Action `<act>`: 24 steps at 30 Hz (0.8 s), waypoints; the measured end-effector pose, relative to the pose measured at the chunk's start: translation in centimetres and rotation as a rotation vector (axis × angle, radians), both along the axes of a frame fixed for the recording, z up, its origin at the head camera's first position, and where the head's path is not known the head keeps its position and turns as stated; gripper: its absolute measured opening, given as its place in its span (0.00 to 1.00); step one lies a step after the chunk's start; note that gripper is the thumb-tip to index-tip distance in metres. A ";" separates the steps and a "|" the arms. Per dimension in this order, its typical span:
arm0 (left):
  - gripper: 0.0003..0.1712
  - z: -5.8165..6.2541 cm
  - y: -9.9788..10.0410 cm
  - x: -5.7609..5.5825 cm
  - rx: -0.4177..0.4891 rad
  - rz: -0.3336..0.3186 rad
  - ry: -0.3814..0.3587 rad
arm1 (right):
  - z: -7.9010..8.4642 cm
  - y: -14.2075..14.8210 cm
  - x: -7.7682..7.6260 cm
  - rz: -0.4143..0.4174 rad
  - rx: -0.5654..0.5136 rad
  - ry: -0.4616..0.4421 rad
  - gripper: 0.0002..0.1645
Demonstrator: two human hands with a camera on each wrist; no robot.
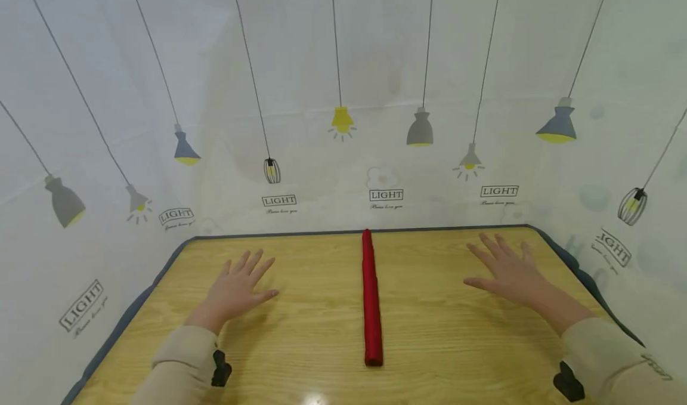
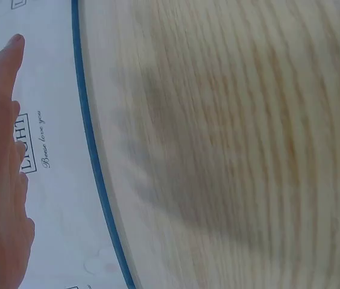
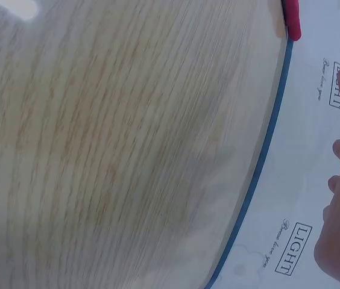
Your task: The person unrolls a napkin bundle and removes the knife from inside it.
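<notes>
A long red roll (image 1: 371, 303), which looks like rolled cloth, lies lengthwise down the middle of the wooden table (image 1: 429, 345). To its left, my left hand (image 1: 239, 288) is held over the table with the fingers spread and nothing in them. My right hand (image 1: 507, 274) hovers on the other side, palm down, fingers apart and holding nothing. Both hands cast shadows on the wood. In the right wrist view only the far end of the red roll (image 3: 292, 21) shows, at the top edge. The left wrist view has the left hand (image 2: 1, 162) at its left border.
White curtain-like sheets (image 1: 300, 47) printed with hanging lamps and the word LIGHT enclose the table at the back and both sides. A dark blue edging (image 1: 300, 234) runs along the table's border. Dark wrist devices (image 1: 220, 369) sit at both cuffs.
</notes>
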State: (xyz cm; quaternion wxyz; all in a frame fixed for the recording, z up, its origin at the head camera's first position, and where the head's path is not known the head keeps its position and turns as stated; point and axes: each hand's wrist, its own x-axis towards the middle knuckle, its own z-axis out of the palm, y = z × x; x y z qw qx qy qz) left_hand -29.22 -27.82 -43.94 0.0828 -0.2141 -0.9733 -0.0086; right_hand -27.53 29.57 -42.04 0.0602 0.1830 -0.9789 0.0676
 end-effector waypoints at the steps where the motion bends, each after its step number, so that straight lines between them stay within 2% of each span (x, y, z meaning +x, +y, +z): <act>1: 0.47 -0.1 0.2 -0.1 0.004 -0.005 0.000 | 0.0 -0.1 0.0 0.005 0.000 0.001 0.54; 7: 0.47 0.2 1.2 -0.1 0.036 -0.032 0.013 | 0.1 -0.9 0.2 0.040 0.005 -0.005 0.53; 16: 0.47 0.6 3.5 0.5 -0.016 -0.065 -0.019 | -0.8 -2.5 0.7 0.087 -0.034 0.007 0.52; 24: 0.47 0.8 5.5 0.7 -0.014 -0.097 -0.009 | -1.5 -4.2 1.3 0.152 -0.080 0.050 0.50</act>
